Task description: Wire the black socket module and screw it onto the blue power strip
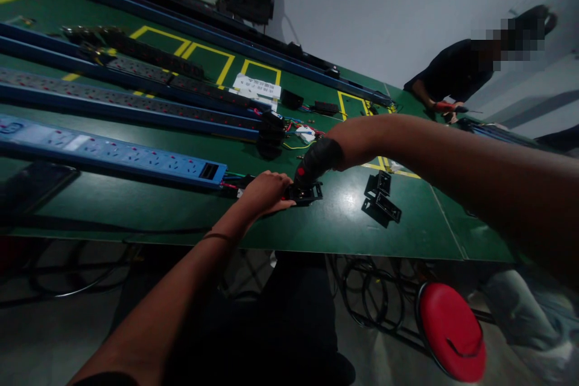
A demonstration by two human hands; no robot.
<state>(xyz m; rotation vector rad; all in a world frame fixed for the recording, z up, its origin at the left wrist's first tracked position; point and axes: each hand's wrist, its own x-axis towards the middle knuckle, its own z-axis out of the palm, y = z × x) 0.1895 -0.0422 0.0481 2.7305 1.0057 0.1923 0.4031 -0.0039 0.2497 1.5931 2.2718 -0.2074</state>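
Upon the glossy green table (344, 226), the left hand (266, 192) grips a black angular part (311, 195), the right hand (347, 140) a dark rounded tool (319, 160).

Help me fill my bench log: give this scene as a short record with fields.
Left hand: holding a black end piece beside the blue power strip
Right hand: at a black tool; grip unclear
Nearby right: two loose black brackets
Behind: long strips, white paper
Surface: green table, yellow markings
Far right: co-worker's hand, orange tool
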